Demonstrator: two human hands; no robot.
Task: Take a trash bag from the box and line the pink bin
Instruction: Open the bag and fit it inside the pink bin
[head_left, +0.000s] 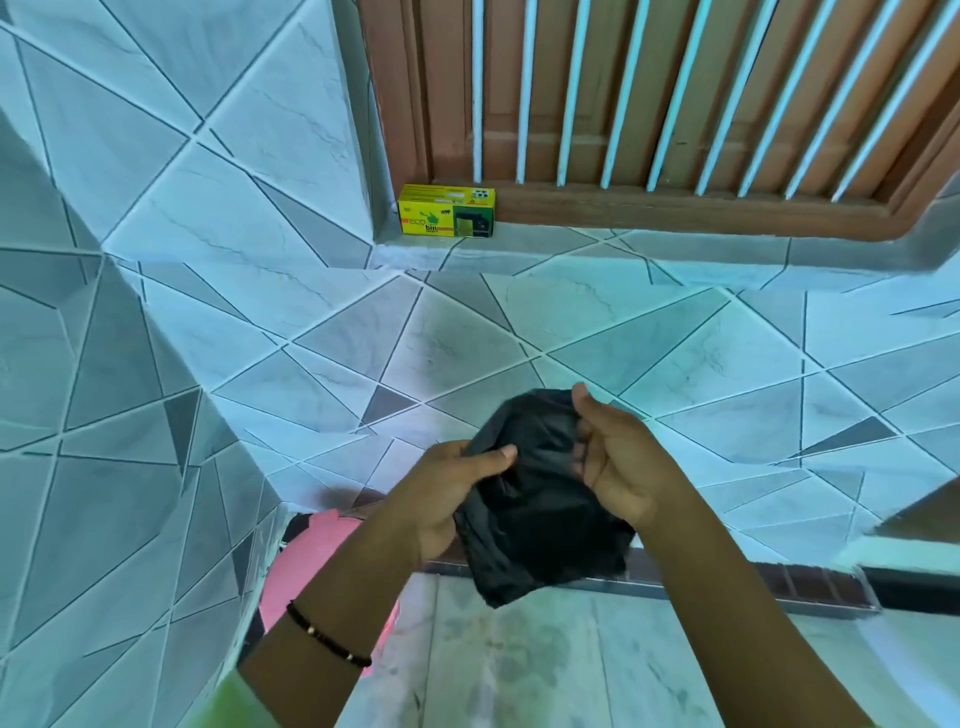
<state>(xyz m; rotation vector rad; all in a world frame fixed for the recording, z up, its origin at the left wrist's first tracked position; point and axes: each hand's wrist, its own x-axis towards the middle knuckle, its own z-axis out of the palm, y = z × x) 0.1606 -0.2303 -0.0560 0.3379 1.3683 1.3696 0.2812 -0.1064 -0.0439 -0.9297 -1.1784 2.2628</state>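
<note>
A crumpled black trash bag (540, 514) hangs between both hands in front of the tiled wall. My left hand (447, 493) pinches its left edge, thumb on top. My right hand (618, 467) grips the bag's upper right edge with curled fingers. The yellow-green bag box (445, 211) stands on the window ledge, above and to the left of the hands. The pink bin (317, 561) sits low on the floor at the left, partly hidden behind my left forearm and the wall corner.
A tiled wall corner (171, 467) juts out at the left beside the bin. A brown window frame with white bars (675, 104) fills the top right. A dark skirting strip (779, 582) runs along the pale floor tiles (519, 660).
</note>
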